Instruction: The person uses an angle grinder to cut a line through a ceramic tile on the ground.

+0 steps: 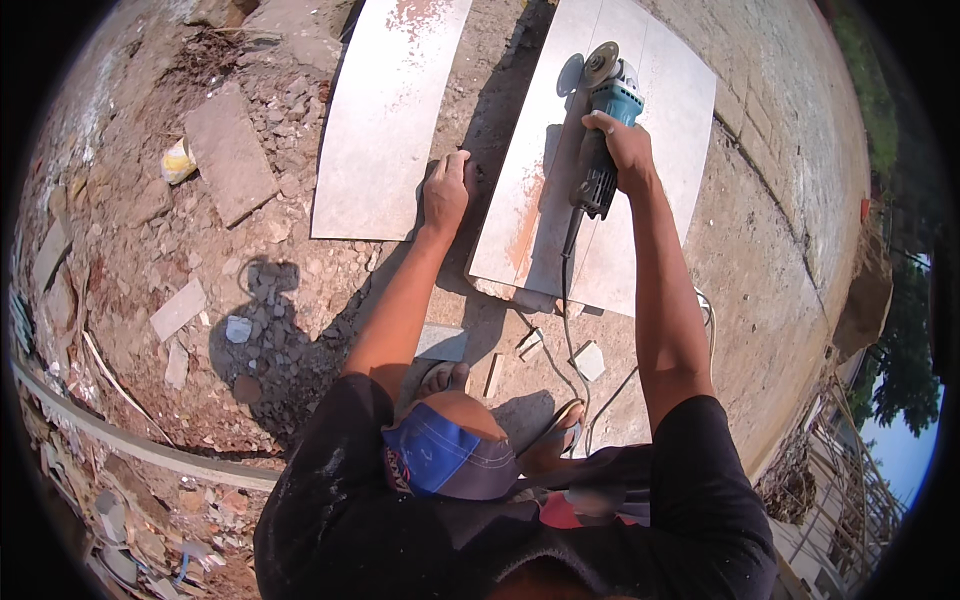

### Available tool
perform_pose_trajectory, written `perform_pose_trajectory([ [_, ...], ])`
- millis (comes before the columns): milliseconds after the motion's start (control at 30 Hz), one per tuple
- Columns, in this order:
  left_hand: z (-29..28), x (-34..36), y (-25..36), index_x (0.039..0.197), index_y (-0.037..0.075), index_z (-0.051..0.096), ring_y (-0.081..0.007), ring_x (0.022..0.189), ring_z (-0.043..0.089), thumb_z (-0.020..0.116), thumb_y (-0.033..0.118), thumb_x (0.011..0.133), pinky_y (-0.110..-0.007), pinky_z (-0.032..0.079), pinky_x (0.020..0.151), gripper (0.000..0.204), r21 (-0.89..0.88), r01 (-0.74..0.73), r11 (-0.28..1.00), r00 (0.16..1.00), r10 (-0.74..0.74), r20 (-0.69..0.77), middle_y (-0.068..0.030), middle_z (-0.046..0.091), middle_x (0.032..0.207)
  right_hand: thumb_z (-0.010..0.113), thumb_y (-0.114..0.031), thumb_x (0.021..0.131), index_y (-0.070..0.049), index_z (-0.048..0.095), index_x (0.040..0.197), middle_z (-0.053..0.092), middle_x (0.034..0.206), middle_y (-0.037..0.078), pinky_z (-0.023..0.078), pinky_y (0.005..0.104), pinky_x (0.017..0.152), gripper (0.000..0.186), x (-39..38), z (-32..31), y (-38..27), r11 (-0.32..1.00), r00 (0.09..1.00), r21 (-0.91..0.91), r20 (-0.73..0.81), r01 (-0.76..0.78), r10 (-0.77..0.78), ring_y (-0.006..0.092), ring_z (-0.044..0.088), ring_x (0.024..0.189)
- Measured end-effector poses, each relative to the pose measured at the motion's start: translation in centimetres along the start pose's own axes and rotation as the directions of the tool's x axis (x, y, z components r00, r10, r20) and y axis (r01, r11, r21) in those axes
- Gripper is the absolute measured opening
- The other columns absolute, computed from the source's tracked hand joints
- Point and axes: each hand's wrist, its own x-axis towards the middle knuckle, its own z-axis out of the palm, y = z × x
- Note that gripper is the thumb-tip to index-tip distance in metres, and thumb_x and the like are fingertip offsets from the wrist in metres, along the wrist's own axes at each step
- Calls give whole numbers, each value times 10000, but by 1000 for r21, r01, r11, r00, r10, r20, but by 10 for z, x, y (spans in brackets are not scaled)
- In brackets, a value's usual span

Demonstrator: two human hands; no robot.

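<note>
My right hand (625, 150) is wrapped round the body of a teal and black angle grinder (617, 100). Its round cutting disc (601, 64) points away from me, over a large pale tile (660, 130) marked with long straight lines. The disc's shadow falls beside it on the tile. Reddish dust lies along the tile's left part. My left hand (447, 192) is closed at the right edge of a second, narrower pale tile (375, 130); what its fingers hold, if anything, is hidden. A cord (567, 270) trails from the grinder toward my feet.
Rubble and broken slabs (230, 155) cover the ground at left. Small offcuts (590, 360) and the cord lie near my sandalled foot (568, 425). A long pale strip (150, 446) crosses the lower left. Concrete ground (770, 170) extends at right.
</note>
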Motion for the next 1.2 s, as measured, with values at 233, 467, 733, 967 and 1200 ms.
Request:
perform_pose_trajectory([
  [233,7,-4,-2,1166,42,636,-385,919,696,648,155,994,-460,585,783,206,113,-127,985,991,132,-34,-175,677,1017,820,-190,764,80,671,955,692,834,124,564,378,589,362,10,-4,-3,1000,1000,-16,-21,-4,4,221,681,646],
  [467,8,-6,-5,1163,46,636,-379,925,691,636,147,1002,-451,587,764,191,135,-128,982,991,130,-4,-166,669,1006,785,-200,805,72,662,1023,693,816,134,581,357,594,369,11,-1,-11,1000,1000,-13,-16,21,-21,224,678,621],
  [733,8,-6,-5,1151,47,634,-365,917,687,618,117,1003,-438,596,766,164,154,-145,977,989,149,-17,-157,654,999,793,-206,796,66,666,1005,687,804,130,579,359,584,365,20,-3,-14,1000,1000,-5,5,23,-23,224,671,608],
  [967,9,-7,-9,1150,47,631,-357,920,687,619,102,1001,-430,600,760,160,185,-155,970,987,159,-6,-150,652,998,823,-184,757,74,674,948,688,825,119,563,380,585,354,26,-4,-18,999,1000,30,1,19,-19,220,675,642],
  [1200,10,-8,-9,1141,52,634,-352,903,688,633,137,1006,-430,596,749,160,184,-154,971,987,160,-21,-144,650,982,820,-176,765,69,677,931,698,826,125,569,377,582,329,39,-6,-22,999,1000,40,20,23,-24,222,681,632],
])
